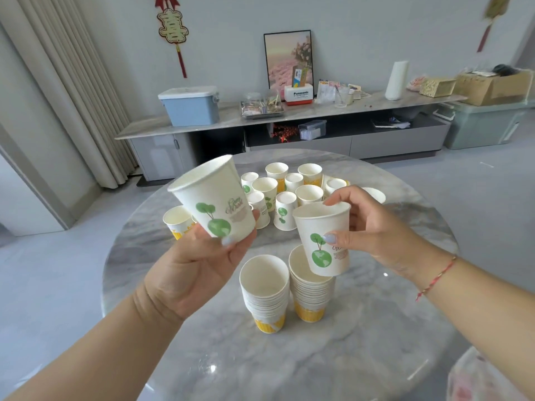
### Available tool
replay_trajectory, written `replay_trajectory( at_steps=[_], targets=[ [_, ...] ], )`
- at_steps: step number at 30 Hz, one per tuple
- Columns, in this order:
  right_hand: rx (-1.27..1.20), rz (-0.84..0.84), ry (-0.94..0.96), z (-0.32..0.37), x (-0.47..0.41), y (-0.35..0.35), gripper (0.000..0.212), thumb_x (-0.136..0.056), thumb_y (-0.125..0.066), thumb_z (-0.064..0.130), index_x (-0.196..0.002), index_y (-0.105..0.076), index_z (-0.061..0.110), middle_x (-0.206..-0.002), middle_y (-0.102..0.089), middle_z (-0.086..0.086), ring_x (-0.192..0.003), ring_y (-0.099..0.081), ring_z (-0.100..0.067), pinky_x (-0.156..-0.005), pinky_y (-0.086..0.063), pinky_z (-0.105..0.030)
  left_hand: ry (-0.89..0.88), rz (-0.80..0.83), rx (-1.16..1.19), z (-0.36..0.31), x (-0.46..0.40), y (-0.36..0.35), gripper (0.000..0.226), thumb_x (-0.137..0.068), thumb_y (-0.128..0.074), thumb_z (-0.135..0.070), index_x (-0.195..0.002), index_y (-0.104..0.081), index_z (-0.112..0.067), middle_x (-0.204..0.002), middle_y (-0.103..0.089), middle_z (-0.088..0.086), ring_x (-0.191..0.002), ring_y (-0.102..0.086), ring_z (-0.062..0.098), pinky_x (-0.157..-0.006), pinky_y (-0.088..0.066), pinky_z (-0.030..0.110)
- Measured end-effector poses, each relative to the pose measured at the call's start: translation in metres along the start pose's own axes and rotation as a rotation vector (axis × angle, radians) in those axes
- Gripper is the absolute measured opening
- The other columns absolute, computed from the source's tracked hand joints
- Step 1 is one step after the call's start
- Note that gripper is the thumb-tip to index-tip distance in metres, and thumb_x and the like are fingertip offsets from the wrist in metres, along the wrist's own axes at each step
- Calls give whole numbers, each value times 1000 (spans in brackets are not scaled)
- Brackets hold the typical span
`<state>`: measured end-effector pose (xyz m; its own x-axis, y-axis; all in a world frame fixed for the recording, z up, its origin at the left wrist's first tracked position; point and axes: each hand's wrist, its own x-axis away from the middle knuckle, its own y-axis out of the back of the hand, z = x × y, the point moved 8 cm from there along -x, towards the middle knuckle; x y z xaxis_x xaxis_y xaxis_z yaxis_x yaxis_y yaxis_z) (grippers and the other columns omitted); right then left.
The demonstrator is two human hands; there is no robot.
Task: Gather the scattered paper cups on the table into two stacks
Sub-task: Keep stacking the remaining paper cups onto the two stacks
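Note:
Two stacks of paper cups stand side by side on the round marble table (202, 357): the left stack (266, 296) and the right stack (311, 296), both with yellow cups at the bottom. My left hand (199, 264) grips a white cup with a green tree print (215, 199), tilted, above the table to the left of the stacks. My right hand (373, 230) holds a second green-print cup (325, 238) by rim and side, upright, just above the right stack. Several loose cups (289, 192) stand at the table's far side, and a yellow one (177, 221) sits behind my left hand.
Behind the table runs a low cabinet (289, 117) with a blue box (189, 107), a tray, a framed picture and cartons. Curtains hang at the left. A patterned cloth (486, 377) shows at the bottom right corner.

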<state>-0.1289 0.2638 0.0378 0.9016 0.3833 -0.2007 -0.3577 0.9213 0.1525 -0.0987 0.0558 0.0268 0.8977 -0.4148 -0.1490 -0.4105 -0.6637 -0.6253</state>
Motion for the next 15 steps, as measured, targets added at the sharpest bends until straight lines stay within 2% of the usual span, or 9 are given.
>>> replay_trajectory(
  at_steps=[2, 4, 8, 9, 11, 13, 15],
  targets=[
    [3, 3, 12, -1, -1, -3, 54, -50, -80, 31, -97, -54, 27, -95, -66, 9, -91, -63, -15, -81, -54, -37, -14, -78, -366, 3, 2, 5, 78, -53, -83, -6, -125, -56, -6, -121, -64, 12, -117, -59, 23, -102, -47, 35],
    [26, -3, 28, -3, -2, -6, 55, -50, -82, 32, -97, -53, 27, -98, -64, 6, -93, -62, -17, -83, -54, -40, 30, -123, -638, 12, 3, 11, 74, -54, -78, -10, -124, -55, -9, -120, -66, 12, -114, -61, 23, -95, -50, 33],
    [139, -22, 66, -6, -2, -11, 61, -47, -86, 44, -94, -50, 31, -102, -60, 1, -95, -60, -20, -88, -51, -42, 178, -183, -748, 40, 9, 30, 79, -54, -83, -14, -126, -53, -13, -121, -67, 8, -119, -58, 24, -103, -45, 41],
    [179, -19, 69, -8, -2, -12, 59, -48, -84, 42, -94, -49, 30, -101, -59, 0, -95, -59, -21, -89, -50, -42, 210, -190, -766, 47, 10, 34, 80, -53, -84, -13, -127, -52, -15, -121, -67, 6, -118, -59, 22, -100, -48, 38],
    [269, -2, 65, -13, -1, -15, 58, -51, -81, 40, -97, -49, 28, -103, -59, 1, -98, -60, -15, -93, -48, -40, 269, -201, -800, 57, 14, 37, 81, -56, -85, -8, -128, -51, -21, -118, -68, -1, -114, -62, 13, -83, -53, 19],
    [363, 30, 58, -16, 0, -17, 64, -49, -80, 47, -102, -49, 30, -111, -59, 8, -107, -58, -5, -98, -47, -32, 293, -205, -872, 61, 16, 39, 83, -58, -85, -5, -126, -47, -33, -117, -66, -12, -106, -59, -9, -71, -46, 1],
    [450, 69, 49, -18, 1, -19, 70, -47, -78, 55, -107, -44, 41, -119, -54, 18, -115, -53, 1, -101, -43, -22, 285, -217, -947, 59, 17, 42, 89, -54, -88, -12, -122, -41, -45, -117, -59, -27, -100, -49, -26, -68, -40, -5]
  ],
)
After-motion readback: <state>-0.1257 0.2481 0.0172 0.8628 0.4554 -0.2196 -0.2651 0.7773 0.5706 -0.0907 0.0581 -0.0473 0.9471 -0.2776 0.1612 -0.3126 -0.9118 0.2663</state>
